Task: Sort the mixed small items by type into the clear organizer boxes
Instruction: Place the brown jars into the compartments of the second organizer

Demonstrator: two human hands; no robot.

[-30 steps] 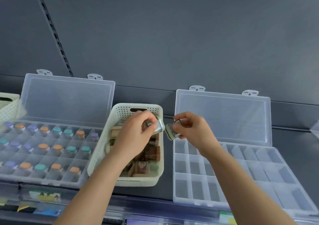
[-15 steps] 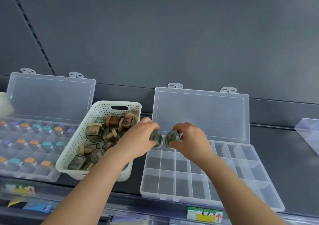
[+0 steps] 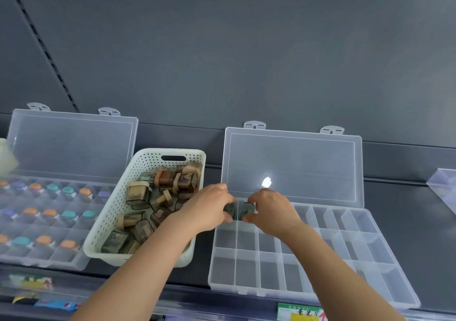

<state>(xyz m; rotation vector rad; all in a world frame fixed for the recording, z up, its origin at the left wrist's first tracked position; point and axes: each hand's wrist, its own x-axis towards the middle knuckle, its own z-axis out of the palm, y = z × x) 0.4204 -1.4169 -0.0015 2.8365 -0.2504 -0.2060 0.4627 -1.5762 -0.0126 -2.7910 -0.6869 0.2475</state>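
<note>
Left jar [image 3: 230,209] is pinched by the left hand [image 3: 207,211], right jar [image 3: 248,209] by the right hand [image 3: 271,213], at the organizer's [image 3: 246,274] upper-left cells; axes are obscured.

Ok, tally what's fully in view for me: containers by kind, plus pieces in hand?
Clear organizer boxes, lids open: 2
White perforated basket: 1
Small items, one pinched in the left hand, one in the right hand: 2
Total: 5

Shelf-edge label [image 3: 299,313], blurred characters, perhaps 卷笔刀, red arrow
</note>
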